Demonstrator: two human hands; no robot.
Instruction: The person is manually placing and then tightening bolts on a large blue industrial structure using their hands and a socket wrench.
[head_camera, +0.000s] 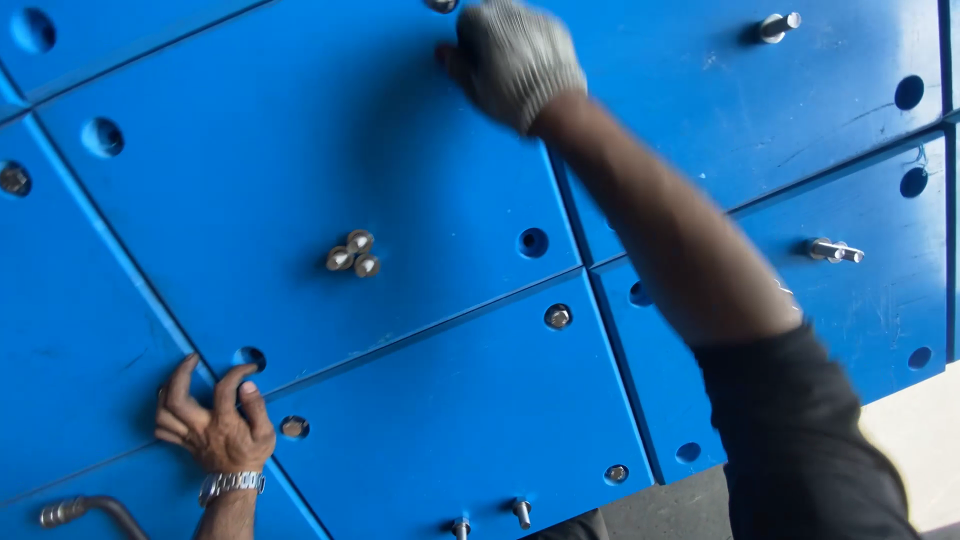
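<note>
My left hand (213, 425) is bare with a metal wristwatch. It lies flat with fingers apart on a blue panel (250, 180), right beside an empty hole (250, 357). My right hand (517, 60) wears a grey knit glove and reaches to the top edge of that panel, next to a bolt (440, 5). I see it from the back and blurred, fingers curled; anything in it is hidden. Three loose metal nuts (352, 252) lie together on the panel between the hands.
Several blue panels lie edge to edge, with round holes, some holding bolt heads (558, 316). Bolts stick up at the right (778, 25) (835, 250) and bottom (520, 512). A bent metal bar (80, 508) lies lower left. Grey floor (920, 440) shows lower right.
</note>
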